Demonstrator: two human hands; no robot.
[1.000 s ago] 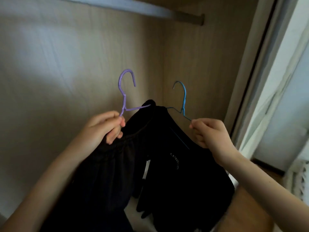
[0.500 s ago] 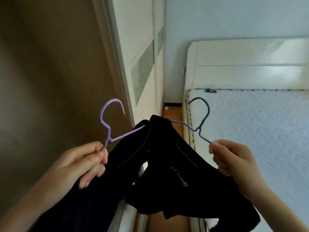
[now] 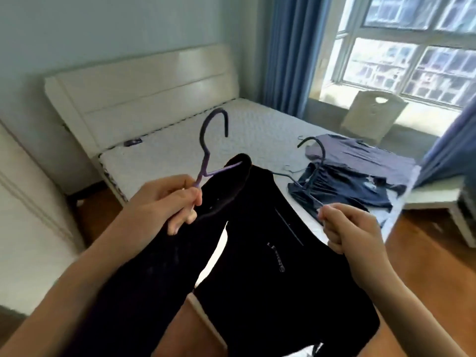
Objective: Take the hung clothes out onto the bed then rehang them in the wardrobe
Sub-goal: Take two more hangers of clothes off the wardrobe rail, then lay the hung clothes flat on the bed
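Left hand (image 3: 164,199): grip was closed on the purple hanger (image 3: 207,155), pinching the wire just below its neck; the hook stood upright above the fist.
Right hand (image 3: 347,228): grip was closed on the lower wire of the dark hanger (image 3: 313,161), whose hook rose up and to the left of the fist.
Left garment (image 3: 144,274): black, hung from the purple hanger and draped down over the left forearm.
Right garment (image 3: 270,266): black with small pale lettering, hung from the dark hanger between the two arms.
Both garments: held in the air at the near edge of the bed (image 3: 180,145), touching each other at the top.
Bed: bare white mattress with a cream headboard (image 3: 144,86).
Clothes pile (image 3: 353,173): dark blue and grey pieces lay flat on the far right of the mattress, well apart from the hands.
Chair (image 3: 373,112): pale, stood beyond the bed below the window (image 3: 412,47).
Curtain (image 3: 291,52): blue, hung beside the window.
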